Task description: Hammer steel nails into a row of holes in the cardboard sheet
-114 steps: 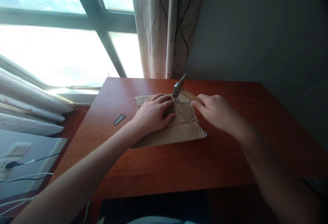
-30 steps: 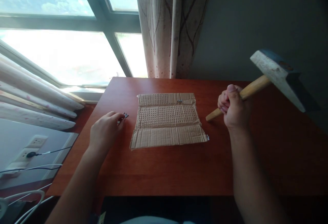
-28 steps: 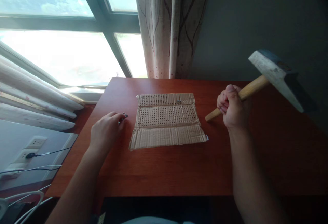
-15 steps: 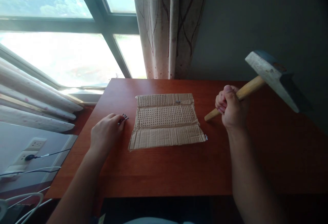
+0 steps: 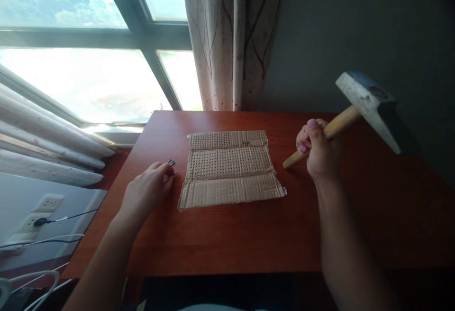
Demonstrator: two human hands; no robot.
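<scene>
My right hand (image 5: pixel 322 150) is wrapped round the wooden handle of a hammer (image 5: pixel 369 105). The hammer is raised over the right part of the table, its grey metal head tilted up and away to the right. On the left, my left hand (image 5: pixel 147 190) is low at the tabletop with its fingers closed together. A thin nail (image 5: pixel 175 173) pokes out from the fingertips. Just beyond the fingers lies a small group of nails (image 5: pixel 171 162). Between my hands lies a flat, creased cardboard sheet (image 5: pixel 231 188) with rows of small holes and a few dark nails near its upper right.
The reddish-brown wooden table (image 5: pixel 227 240) stands against a window (image 5: pixel 88 83) and a patterned curtain (image 5: pixel 216 41). Low at the left, a wall socket (image 5: pixel 39 214) has a plug and several cables. A small whitish bit (image 5: pixel 285 191) is at the cardboard's right corner.
My left fingers have shifted slightly at the nails, and a nail now shows at their tips. The hammer has moved slightly to the left in my right hand.
</scene>
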